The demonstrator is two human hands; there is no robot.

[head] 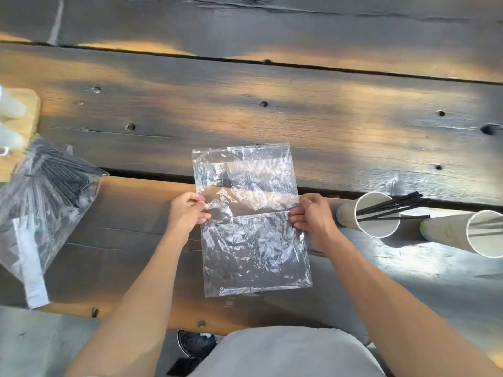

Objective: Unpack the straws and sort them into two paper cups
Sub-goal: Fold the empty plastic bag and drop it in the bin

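An empty clear plastic bag (250, 221) lies flat and crinkled on the wooden table in front of me. My left hand (187, 210) pinches its left edge and my right hand (313, 214) pinches its right edge, both about halfway along. At the right stand two white paper cups: the nearer cup (373, 214) holds several black straws (394, 206), and the far-right cup (476, 232) shows a few straws inside. A second plastic bag (43, 202) full of black straws lies at the left.
The table (272, 110) is made of dark wooden planks with gaps and knot holes. A light wooden board (27, 110) with white objects sits at the far left edge. The table's front edge runs just before my body.
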